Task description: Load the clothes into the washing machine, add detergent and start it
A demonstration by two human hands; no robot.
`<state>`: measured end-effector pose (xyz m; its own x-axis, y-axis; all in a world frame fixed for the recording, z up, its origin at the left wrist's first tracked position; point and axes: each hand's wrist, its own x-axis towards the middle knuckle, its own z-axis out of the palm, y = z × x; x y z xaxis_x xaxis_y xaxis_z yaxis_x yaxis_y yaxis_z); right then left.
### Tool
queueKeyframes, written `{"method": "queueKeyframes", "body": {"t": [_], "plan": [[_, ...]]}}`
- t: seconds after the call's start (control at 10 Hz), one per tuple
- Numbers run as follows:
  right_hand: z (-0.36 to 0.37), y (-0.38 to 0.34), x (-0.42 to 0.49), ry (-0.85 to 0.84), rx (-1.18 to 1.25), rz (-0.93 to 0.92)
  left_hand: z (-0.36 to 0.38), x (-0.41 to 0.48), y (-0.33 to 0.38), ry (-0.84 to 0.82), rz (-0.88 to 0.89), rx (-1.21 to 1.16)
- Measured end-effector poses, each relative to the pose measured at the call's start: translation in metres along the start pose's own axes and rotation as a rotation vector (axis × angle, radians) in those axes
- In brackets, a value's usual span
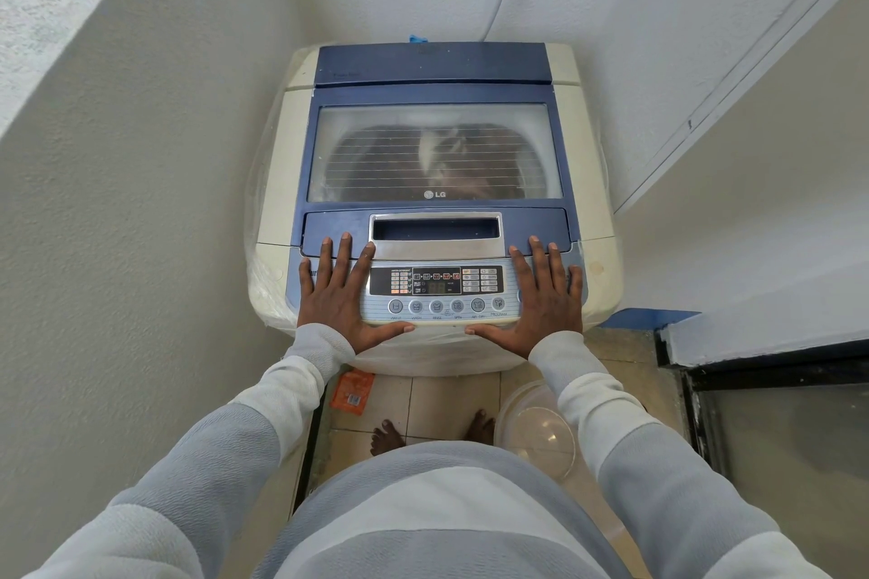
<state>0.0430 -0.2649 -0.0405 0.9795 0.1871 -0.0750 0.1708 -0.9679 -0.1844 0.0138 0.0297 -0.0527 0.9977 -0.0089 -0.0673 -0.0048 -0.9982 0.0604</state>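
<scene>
Left hand [337,296], right hand [545,296] flat on washing machine [275,202]; lid [432,146] closed.

"LG" stands on the washing machine lid [435,141].

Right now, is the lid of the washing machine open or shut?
Shut. The lid lies flat on the washing machine, and dark clothes show only through it.

The beige tiled floor [437,395] carries the washing machine [432,66] at the far end. An orange packet [351,392] lies flat at left, by the machine's base. A clear plastic bowl [536,433] sits at right. Two bare feet [386,437] stand between them.
</scene>
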Motion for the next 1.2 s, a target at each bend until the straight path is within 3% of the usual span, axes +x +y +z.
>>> {"method": "queueKeyframes", "body": {"t": [0.7,1.2], "plan": [[-0.004,-0.002,-0.002,-0.023,0.0,0.009,-0.002,0.0,0.001,-0.022,-0.014,-0.006],[-0.034,-0.017,0.016,-0.152,-0.113,0.05,-0.045,0.009,0.007,-0.074,-0.063,0.011]]}}
